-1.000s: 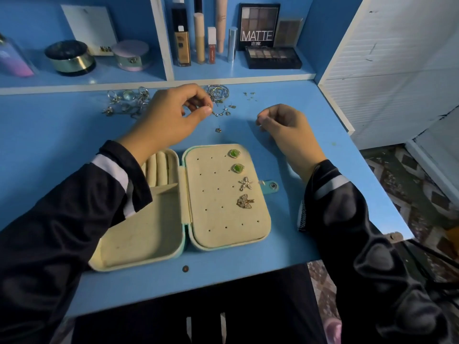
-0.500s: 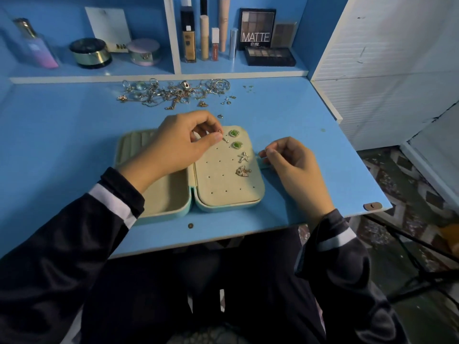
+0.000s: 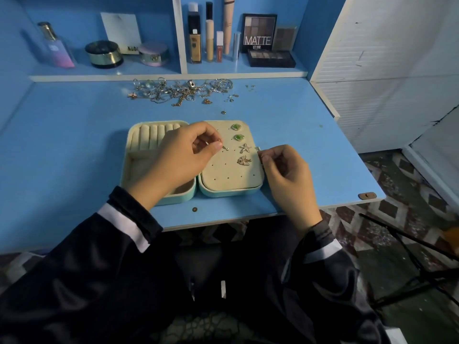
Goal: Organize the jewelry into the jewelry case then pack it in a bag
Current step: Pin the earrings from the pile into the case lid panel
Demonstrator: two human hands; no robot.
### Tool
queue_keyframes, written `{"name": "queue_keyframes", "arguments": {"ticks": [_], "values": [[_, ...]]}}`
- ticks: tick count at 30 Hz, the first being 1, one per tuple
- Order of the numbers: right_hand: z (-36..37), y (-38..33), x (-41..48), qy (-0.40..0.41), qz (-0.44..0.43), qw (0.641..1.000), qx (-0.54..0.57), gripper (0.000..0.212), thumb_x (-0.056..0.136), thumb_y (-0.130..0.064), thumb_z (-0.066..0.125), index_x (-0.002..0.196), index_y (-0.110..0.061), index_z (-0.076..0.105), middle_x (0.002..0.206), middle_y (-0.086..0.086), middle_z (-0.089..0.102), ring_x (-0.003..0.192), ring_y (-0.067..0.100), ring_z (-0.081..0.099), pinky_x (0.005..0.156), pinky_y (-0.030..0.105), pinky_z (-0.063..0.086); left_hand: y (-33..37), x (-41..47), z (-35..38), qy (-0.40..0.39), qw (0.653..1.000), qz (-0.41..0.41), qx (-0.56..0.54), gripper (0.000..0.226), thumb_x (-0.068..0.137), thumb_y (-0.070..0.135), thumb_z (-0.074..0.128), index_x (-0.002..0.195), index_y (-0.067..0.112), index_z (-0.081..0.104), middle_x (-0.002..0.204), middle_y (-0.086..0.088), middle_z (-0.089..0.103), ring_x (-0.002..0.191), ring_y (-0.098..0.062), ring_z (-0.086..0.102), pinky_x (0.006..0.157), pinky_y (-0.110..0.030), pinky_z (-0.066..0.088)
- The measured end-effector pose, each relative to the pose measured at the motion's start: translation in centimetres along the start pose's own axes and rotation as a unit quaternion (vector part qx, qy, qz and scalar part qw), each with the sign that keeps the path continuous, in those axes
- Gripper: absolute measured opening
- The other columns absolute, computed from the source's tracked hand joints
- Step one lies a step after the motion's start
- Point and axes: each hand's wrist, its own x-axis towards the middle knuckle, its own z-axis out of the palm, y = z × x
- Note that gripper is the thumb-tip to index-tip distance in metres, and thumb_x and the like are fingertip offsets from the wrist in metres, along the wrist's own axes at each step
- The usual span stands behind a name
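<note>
Over the open cream-lined mint jewelry case (image 3: 229, 192), the left hand (image 3: 182, 158) pinches a small gold earring (image 3: 225, 148) (the right hand (image 3: 286, 171) shows curled fingertips pressed together, contents indiscernible).

The jewelry case (image 3: 223, 193) has a smooth teal shell, faux leather or plastic (hard to say which), and a matt cream lining with a velvety nap. The counter (image 3: 74, 135) is smooth blue laminate with a dull sheen. The jewelry pile (image 3: 181, 91) is bright polished metal, and so is the small stud (image 3: 225, 148) pinched by the left hand (image 3: 183, 157). The 2 green earrings (image 3: 236, 127) look glossy. The sleeves (image 3: 74, 281) are dark satiny cloth.
</note>
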Motion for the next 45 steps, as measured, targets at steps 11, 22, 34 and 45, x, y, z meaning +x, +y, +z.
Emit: {"name": "queue_keyframes", "arguments": {"ticks": [11,22,34,45], "values": [[1.1,-0.3,0.5,0.023,-0.012,0.999,-0.023,0.009,0.093,-0.010,0.057,0.086,-0.013,0.061,0.084,-0.003,0.069,0.068,0.007,0.057,0.064,0.020,0.044,-0.7,0.8,0.0,0.015,1.000,-0.001,-0.008,0.002,0.092,0.019,0.067,0.093,0.020,0.068,0.083,0.017,0.064,0.071,0.010,0.055,0.066,-0.006,0.041],[2.0,-0.4,2.3,0.014,-0.007,1.000,-0.014,0.008,0.093,-0.012,0.056,0.085,-0.013,0.060,0.089,0.003,0.071,0.080,0.025,0.063,0.074,0.041,0.052,-2.2,2.7,-0.7,0.017,0.999,-0.012,-0.032,0.004,0.091,0.020,0.068,0.092,0.023,0.067,0.087,0.015,0.066,0.079,-0.001,0.059,0.073,-0.014,0.048],[1.6,-2.2,2.1,0.007,-0.024,0.996,0.080,0.009,0.096,-0.006,0.053,0.089,-0.003,0.057,0.104,0.003,0.071,0.091,0.018,0.067,0.076,0.030,0.052,-0.9,1.8,-0.6,-0.016,0.996,0.020,-0.081,0.008,0.092,0.018,0.068,0.091,0.026,0.068,0.088,0.013,0.068,0.083,-0.003,0.063,0.074,-0.018,0.050],[1.5,-4.0,2.3,-0.035,-0.031,0.981,0.187,0.009,0.097,-0.003,0.051,0.093,0.002,0.057,0.111,0.017,0.069,0.106,0.021,0.066,0.092,0.046,0.052,0.2,1.0,-0.1,-0.051,0.988,0.047,-0.134,0.007,0.087,0.026,0.065,0.089,0.033,0.066,0.090,0.011,0.068,0.089,-0.015,0.064,0.086,-0.039,0.053]]}}
